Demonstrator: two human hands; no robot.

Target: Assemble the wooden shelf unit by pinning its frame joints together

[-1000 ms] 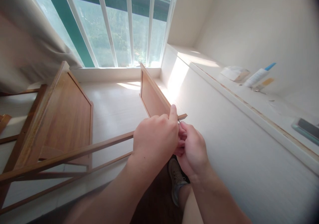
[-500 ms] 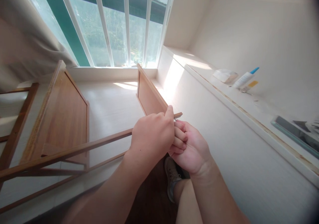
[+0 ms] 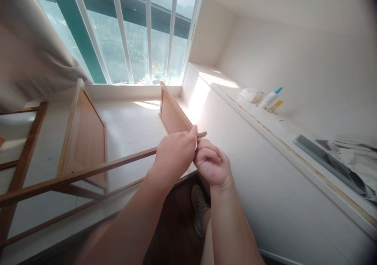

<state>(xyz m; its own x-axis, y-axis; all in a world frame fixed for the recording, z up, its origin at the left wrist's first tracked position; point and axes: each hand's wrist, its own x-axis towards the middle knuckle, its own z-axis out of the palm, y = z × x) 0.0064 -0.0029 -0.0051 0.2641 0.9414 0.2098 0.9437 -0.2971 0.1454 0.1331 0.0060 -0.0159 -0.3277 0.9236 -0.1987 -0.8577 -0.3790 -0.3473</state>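
Note:
My left hand (image 3: 176,151) is closed over a long wooden rail (image 3: 118,163), its index finger stretched toward the rail's end. Under and behind that hand, the rail meets a framed wooden panel (image 3: 173,114) standing upright. Just to the right, my right hand (image 3: 211,162) has its fingers curled tight, close against the left hand near the rail's end. A small metallic bit shows between the two hands, but what the right fingers hold is hidden. Farther left stands a second wooden panel (image 3: 90,133), beside the same rail.
A white ledge (image 3: 250,117) on the right bears a white tube with a blue tip (image 3: 269,99), a yellow-capped item (image 3: 276,106) and a dark flat object (image 3: 328,163). A barred window (image 3: 135,45) lies ahead, with a curtain (image 3: 38,41) at the left.
My right hand has turned and curled its fingers more tightly, at the same rail end. The left hand keeps its hold. The view has tilted up, showing more of the ledge.

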